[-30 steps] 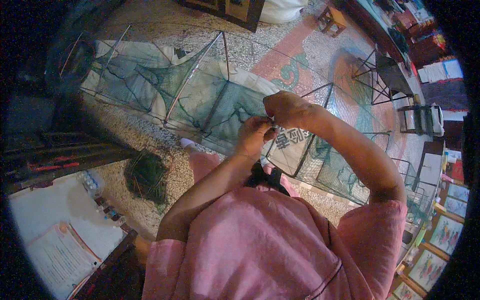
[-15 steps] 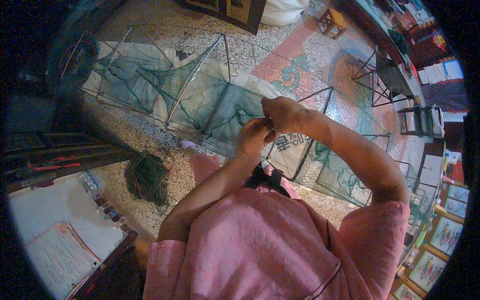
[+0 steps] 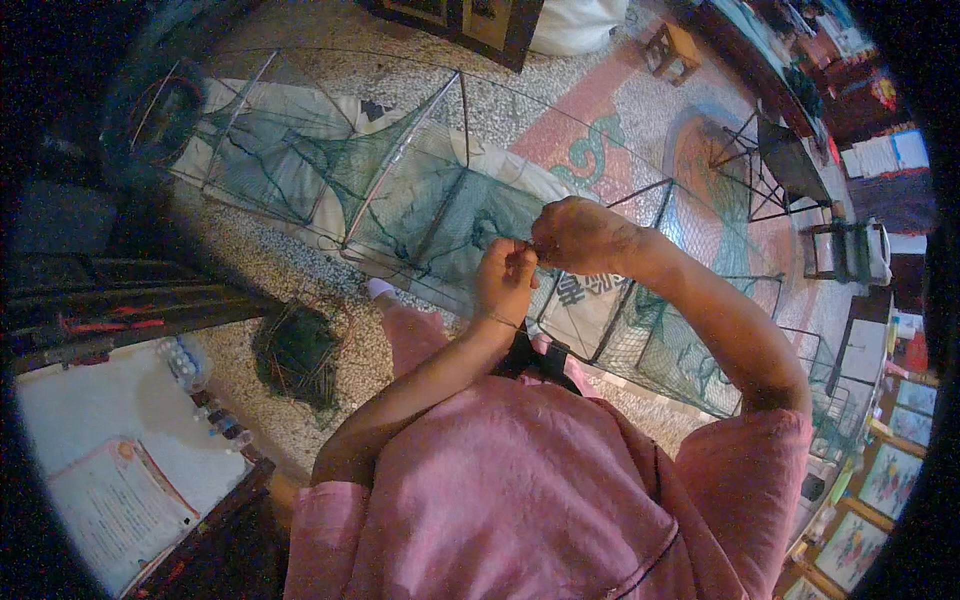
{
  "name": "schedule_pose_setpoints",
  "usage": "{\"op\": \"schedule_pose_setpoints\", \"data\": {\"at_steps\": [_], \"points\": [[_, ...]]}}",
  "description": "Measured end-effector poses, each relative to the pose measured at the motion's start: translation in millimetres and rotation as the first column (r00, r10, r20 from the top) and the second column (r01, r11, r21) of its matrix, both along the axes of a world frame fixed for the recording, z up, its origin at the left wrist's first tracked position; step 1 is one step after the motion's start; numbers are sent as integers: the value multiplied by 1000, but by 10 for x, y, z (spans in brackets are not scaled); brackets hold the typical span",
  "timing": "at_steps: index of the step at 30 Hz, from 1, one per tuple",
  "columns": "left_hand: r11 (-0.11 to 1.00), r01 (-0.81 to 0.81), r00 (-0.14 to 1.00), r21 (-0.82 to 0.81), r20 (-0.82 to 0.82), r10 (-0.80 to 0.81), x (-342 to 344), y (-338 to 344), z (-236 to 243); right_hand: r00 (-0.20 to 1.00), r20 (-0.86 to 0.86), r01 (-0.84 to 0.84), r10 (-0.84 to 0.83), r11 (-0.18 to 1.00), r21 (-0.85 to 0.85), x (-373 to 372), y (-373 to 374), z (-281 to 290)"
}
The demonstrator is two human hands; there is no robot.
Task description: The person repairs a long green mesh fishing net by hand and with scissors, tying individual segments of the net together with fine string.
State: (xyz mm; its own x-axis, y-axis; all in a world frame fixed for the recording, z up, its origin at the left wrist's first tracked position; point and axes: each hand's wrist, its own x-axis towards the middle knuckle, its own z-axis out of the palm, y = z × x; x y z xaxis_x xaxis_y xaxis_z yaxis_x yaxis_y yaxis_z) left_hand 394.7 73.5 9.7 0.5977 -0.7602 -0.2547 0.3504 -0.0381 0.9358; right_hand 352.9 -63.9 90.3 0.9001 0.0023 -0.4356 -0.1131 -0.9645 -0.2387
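Green netting on a long folding wire-frame trap is stretching across the terrazzo floor, and both hands are working at its near edge, just above the person's pink-clad lap. Compared with a second ago, the left hand and right hand are sitting slightly higher and closer together, fingertips pinching shut on a thin strand of the mesh. That suggests the fine knotting or mending is continuing at one spot rather than moving along the frame.

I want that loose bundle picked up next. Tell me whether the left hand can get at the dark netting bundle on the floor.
Probably yes. The left hand is raised at the green net trap; the netting bundle lies below-left, with nothing between them.
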Motion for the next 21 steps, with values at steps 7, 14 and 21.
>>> {"op": "schedule_pose_setpoints", "data": {"at_steps": [7,14,21], "points": [[986,66,991,-152,-107,-82,-6,-29,69,991,-38,129,-125,980,148,-29,-20,466],[995,41,993,-95,-108,-52,-12,-6,50,986,-110,128,-123,991,41,63,-34,291],[996,-15,977,-86,-215,-4,13,-15,135,990,-138,0,4,1000,29,81,-73,126]]}}
